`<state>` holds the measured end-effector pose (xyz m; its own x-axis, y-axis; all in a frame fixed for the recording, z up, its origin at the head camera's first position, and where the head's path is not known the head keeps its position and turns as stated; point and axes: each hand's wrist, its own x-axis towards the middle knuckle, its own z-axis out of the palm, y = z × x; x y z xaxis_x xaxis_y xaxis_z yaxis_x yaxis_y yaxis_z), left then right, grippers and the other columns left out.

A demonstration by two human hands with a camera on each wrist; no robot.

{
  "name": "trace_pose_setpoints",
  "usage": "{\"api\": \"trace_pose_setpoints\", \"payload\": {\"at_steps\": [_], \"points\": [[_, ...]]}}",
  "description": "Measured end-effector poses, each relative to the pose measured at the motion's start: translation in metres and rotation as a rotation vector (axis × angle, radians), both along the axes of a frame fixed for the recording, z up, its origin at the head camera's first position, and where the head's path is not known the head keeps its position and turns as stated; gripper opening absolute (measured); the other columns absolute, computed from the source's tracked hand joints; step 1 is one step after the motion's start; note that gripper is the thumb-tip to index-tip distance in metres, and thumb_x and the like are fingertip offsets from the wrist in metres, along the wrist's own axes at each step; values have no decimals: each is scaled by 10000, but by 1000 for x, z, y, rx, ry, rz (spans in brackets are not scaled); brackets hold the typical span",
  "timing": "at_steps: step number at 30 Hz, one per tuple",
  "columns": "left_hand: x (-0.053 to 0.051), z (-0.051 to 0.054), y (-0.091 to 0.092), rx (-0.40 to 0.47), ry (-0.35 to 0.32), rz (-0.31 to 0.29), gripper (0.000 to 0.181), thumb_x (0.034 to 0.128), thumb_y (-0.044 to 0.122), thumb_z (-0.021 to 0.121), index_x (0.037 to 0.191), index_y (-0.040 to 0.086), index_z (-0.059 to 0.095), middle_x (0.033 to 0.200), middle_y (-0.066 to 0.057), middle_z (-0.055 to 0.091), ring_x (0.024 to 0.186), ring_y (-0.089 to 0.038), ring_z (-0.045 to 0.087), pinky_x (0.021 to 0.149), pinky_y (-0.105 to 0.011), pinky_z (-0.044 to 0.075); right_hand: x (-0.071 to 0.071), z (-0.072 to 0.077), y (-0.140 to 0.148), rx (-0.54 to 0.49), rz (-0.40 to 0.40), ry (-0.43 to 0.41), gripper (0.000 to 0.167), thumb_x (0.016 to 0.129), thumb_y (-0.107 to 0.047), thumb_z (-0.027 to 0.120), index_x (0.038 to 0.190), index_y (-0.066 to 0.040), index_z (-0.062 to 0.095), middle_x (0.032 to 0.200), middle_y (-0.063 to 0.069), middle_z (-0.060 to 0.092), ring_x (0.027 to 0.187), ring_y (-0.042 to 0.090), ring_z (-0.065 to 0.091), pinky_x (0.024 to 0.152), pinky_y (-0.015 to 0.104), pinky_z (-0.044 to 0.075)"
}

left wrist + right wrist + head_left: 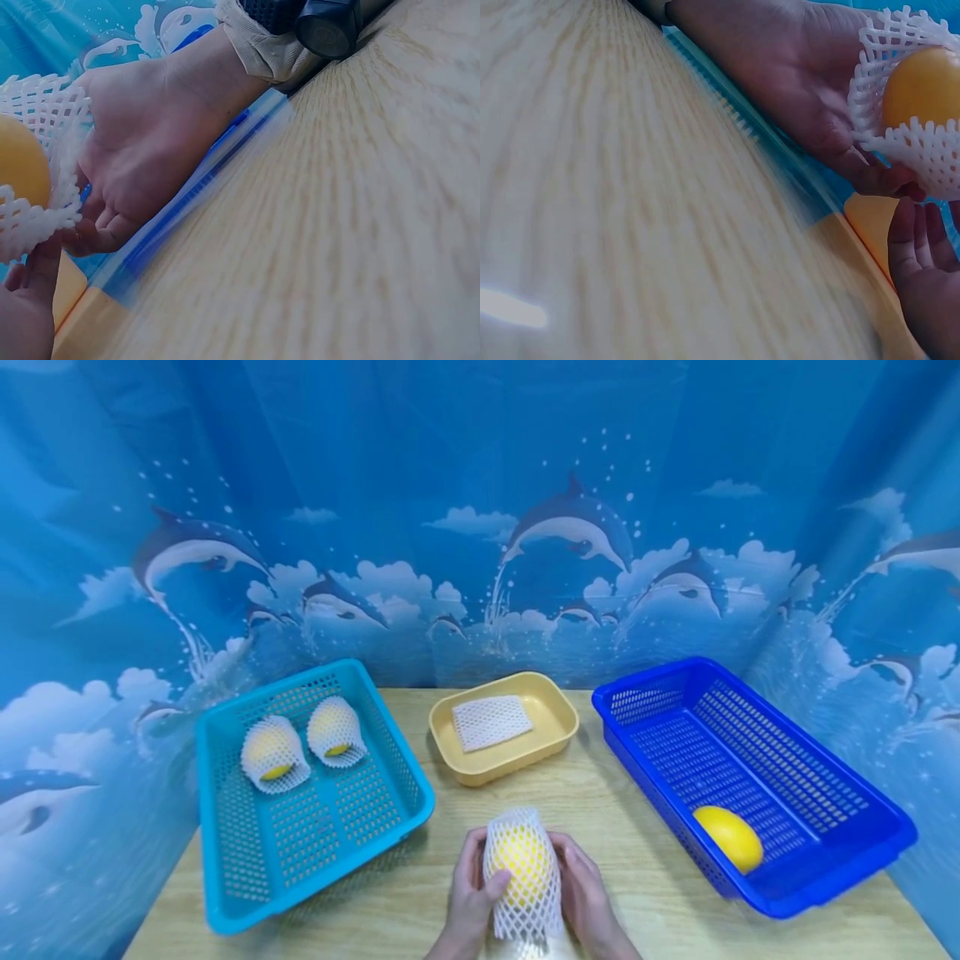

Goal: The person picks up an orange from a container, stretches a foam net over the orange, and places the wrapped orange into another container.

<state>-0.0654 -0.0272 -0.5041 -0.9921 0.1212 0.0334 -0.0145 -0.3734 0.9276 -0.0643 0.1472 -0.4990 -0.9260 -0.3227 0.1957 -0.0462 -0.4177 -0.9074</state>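
Note:
In the head view, a yellow fruit sits inside a white foam net sleeve, held above the table's front between both hands. My left hand grips the left side, its thumb lying across the front of the net. On the other side my right hand holds the sleeve, its fingers partly hidden behind it. Both wrist views show the net's open end, with the bare fruit visible inside the mesh. Fingers of both hands lie under the net there.
Left stands a teal basket with two netted fruits. A shallow yellow tray at the back holds flat foam netting. To the right, a blue basket contains one bare yellow fruit. Behind hangs a dolphin-print curtain.

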Motion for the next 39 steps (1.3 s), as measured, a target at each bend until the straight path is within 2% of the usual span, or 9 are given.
{"api": "trace_pose_setpoints", "payload": {"at_steps": [3,7,11,16,22,27,31,35,39], "points": [[-1,1,1,18,-28,-7,546,839,123,648,1329,-29,461,1328,-160,531,1228,-231,531,1025,-278,445,1,0,-1,4,-19,-33,405,1052,-111,257,1304,-124,572,1239,8,603,1134,140,573,981,290,466],[-3,1,2,37,-82,-7,527,868,163,652,1331,-26,488,1338,-155,536,1251,-223,517,1039,-259,426,2,0,-1,-3,-53,-20,371,1026,-55,297,1288,-90,558,1189,35,596,1076,147,576,956,293,477],[-3,1,3,28,-99,-2,516,886,174,673,1325,-34,501,1299,-157,552,1206,-248,544,1016,-285,455,2,0,-1,-17,-81,0,364,1012,-29,305,1288,-65,539,1178,55,604,1059,159,584,938,298,491],[-2,-1,1,-38,-79,43,469,888,145,688,1300,1,515,1199,-144,610,1089,-255,599,915,-302,513,2,0,-1,-25,-128,-33,327,998,-22,337,1262,-60,526,1168,73,605,1046,170,594,928,312,503],[-2,-2,1,-78,-18,111,385,888,81,668,1231,-29,533,1061,-122,602,962,-208,589,842,-264,503,2,0,-3,-26,-172,-30,272,984,-8,382,1240,-12,472,1190,115,547,1067,187,571,928,335,515],[-2,-1,1,-73,-6,85,358,936,88,606,1253,-57,525,1118,-156,616,1019,-231,617,887,-285,516,1,-3,-3,-68,-169,0,269,978,24,389,1241,4,442,1226,110,538,1101,193,564,939,341,512],[-3,-1,0,-83,3,69,349,969,100,546,1281,-55,512,1159,-178,599,1064,-251,615,937,-299,503,2,-5,-3,-38,-233,-19,278,952,54,445,1230,40,432,1239,134,548,1116,215,586,943,348,516],[-3,-2,-2,-145,-6,43,344,1011,162,481,1317,7,506,1217,-162,590,1114,-259,593,964,-309,482,2,-6,-4,23,-307,-54,314,925,67,504,1224,94,411,1236,175,553,1116,232,601,939,349,520],[-1,-3,-3,-218,-4,16,378,1037,245,424,1361,58,477,1291,-150,574,1175,-277,564,974,-316,464,3,-4,-6,40,-327,-81,336,902,78,533,1217,95,418,1188,155,572,1051,209,608,877,330,544]]}}
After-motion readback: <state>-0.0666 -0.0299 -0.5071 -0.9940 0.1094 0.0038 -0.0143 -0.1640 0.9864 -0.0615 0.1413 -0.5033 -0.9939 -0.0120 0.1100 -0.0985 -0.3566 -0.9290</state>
